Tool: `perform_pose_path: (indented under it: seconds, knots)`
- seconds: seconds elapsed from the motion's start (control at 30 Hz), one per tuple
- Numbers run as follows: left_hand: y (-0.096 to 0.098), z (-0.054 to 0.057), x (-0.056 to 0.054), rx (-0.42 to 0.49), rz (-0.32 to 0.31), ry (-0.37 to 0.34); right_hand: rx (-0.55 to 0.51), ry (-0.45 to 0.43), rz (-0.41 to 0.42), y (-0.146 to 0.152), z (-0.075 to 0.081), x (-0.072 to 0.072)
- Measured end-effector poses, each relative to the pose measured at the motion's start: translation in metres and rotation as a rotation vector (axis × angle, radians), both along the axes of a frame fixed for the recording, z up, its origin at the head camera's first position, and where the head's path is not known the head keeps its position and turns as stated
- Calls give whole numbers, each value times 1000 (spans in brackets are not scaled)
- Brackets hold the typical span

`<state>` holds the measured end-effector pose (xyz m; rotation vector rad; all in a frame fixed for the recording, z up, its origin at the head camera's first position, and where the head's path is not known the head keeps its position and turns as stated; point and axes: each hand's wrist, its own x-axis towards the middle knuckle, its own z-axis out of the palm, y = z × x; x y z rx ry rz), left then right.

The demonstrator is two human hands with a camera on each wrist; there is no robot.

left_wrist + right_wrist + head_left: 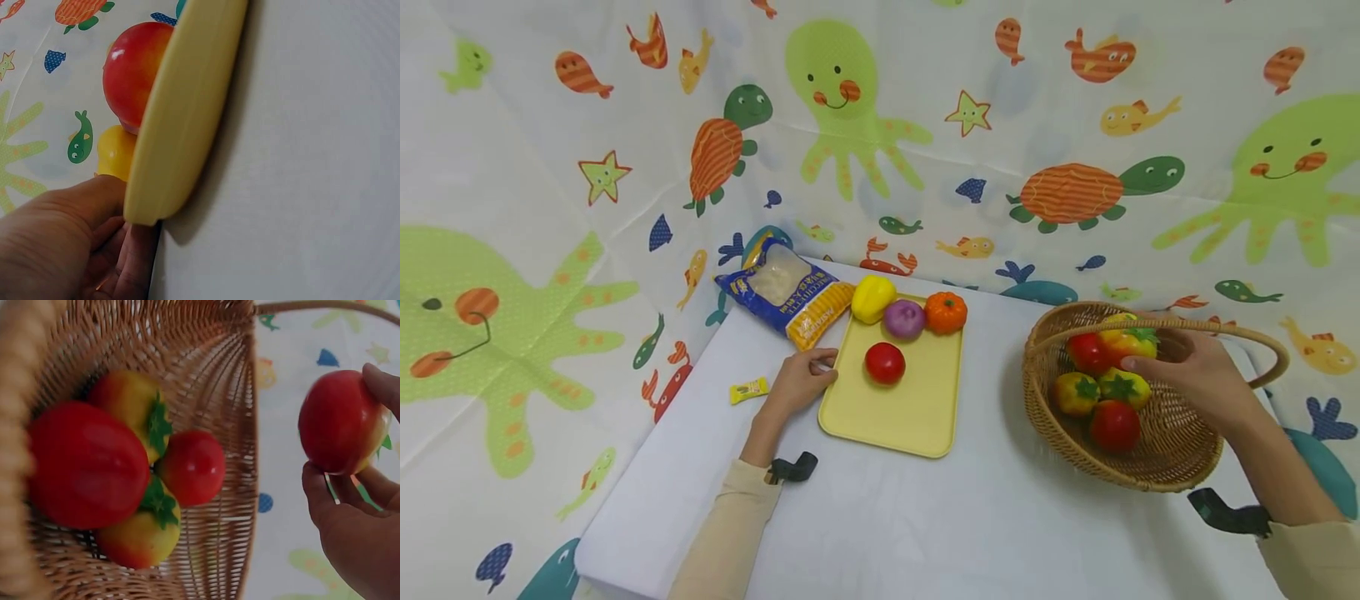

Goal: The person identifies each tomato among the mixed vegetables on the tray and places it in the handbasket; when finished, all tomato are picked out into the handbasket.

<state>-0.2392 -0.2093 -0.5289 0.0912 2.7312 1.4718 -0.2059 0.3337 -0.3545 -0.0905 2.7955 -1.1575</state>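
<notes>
A person's left hand [801, 383] grips the yellow tray [891, 425] at its 9 o'clock edge, thumb above and fingers beneath, apparently to steady it. The right hand [1202, 375] holds a red-and-yellow toy fruit [340, 422] between thumb and fingertips over the wicker basket [1183, 454], a pinch that seems suited to its smooth, round sides. More red and leaf-topped toy fruits nestle below, likely kept from rolling by the curved wall.

The basket stands at the tray's 3 o'clock, seemingly for the right hand's easy reach. On the tray, a red toy fruit [884, 364] sits near the middle, with a yellow bell pepper [872, 298] at 11 o'clock, a purple onion [904, 320] at 12 and an orange pumpkin [946, 312] at 1. Farther out on the white worktop [925, 533], a pasta bag [805, 300] lies toward 11 o'clock and a yellow packet [748, 390] at 9.
</notes>
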Motion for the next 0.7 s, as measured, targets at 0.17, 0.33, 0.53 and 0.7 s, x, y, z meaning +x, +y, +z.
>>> perform_pose_path:
  seconds: [0.17,0.33,0.53,0.7]
  knots:
    - [0,-3,2,17,-6,-21,-23,-29,-1,2,-2,-17]
    - [0,-1,1,24,-3,-27,-20,-64,57,1,-7,-35]
    - [0,3,0,15,2,-15,-28,-64,157,-6,-14,-52]
    - [0,3,3,5,2,-20,14,-109,265,-10,-24,-57]
